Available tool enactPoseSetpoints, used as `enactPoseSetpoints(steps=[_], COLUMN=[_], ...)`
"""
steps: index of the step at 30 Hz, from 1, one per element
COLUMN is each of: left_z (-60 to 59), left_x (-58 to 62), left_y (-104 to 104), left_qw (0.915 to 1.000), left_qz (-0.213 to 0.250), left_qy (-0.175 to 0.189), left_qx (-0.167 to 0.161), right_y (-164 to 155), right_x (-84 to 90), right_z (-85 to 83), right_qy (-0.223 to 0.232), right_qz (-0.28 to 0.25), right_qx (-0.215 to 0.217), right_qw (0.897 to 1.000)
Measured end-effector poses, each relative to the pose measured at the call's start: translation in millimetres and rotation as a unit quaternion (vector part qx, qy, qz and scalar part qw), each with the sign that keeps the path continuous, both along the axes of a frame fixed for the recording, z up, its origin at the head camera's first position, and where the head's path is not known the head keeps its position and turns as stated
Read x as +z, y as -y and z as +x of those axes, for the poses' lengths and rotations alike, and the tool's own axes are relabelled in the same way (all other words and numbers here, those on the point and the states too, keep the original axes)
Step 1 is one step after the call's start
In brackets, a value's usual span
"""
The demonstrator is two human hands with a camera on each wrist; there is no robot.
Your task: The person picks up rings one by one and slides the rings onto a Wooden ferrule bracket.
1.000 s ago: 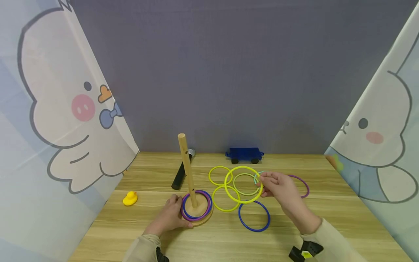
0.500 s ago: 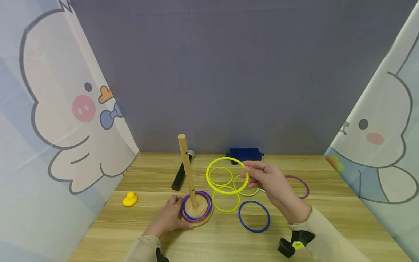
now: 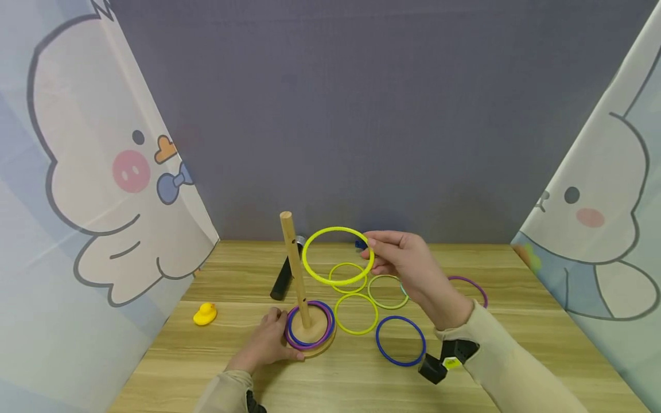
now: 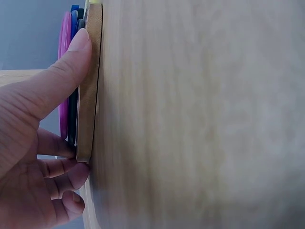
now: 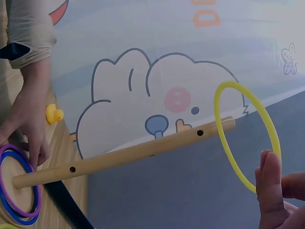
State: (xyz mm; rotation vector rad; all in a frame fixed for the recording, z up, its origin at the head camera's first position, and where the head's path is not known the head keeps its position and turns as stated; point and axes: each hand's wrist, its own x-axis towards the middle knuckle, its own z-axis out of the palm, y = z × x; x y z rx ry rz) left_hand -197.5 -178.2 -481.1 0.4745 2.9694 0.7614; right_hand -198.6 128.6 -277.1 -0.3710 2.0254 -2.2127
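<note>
My right hand pinches the near-right side of a yellow ring between thumb and fingers. The ring is raised over the table, tilted, to the right of a wooden peg's upper part; in the right wrist view the ring overlaps the peg's tip. My left hand grips the left side of the peg's round base, thumb along the edge and fingertips at the rim. A purple ring and a blue ring lie around the peg's foot on that base.
Yellow rings, a pale green ring, a blue ring and a purple ring lie on the table. A rubber duck sits left. A black-handled thing lies behind the peg; the right hand mostly hides a blue toy wagon.
My right hand has carried the yellow ring leftward and up toward the peg's top, and the ring has tipped flatter. My left hand stays on the base.
</note>
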Motion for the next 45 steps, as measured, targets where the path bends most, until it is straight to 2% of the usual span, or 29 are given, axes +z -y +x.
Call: enactPoseSetpoints(steps=[8, 21, 29, 34, 40, 45], left_z=[-0.5, -0.9, 0.5, 0.7, -0.1, -1.5], left_x=[-0.5, -0.6, -0.4, 1.4, 2.1, -0.3], left_y=[1.1, 0.1, 1.4, 1.1, 1.3, 2.5], left_qw=[1.0000, 1.0000, 1.0000, 1.0000, 1.0000, 0.9999], left_qz=[0.000, 0.003, 0.003, 0.004, 0.005, 0.002], left_qy=[0.007, 0.005, 0.003, 0.004, 0.003, 0.008], left_qx=[-0.001, -0.007, -0.009, -0.008, -0.008, -0.006], right_y=[17.6, 43.7, 56.5, 59.5, 61.6, 62.2], right_x=[17.4, 31.4, 20.6, 13.8, 3.6, -18.9], right_z=[-4.3, -8.3, -14.7, -17.7, -20.0, -21.1], right_qy=[-0.009, -0.010, 0.032, 0.036, 0.044, 0.068], right_qz=[-0.012, -0.056, -0.083, -0.085, -0.051, -0.026], right_qx=[0.002, 0.011, 0.006, 0.004, -0.009, -0.012], right_qw=[1.000, 0.998, 0.996, 0.996, 0.998, 0.997])
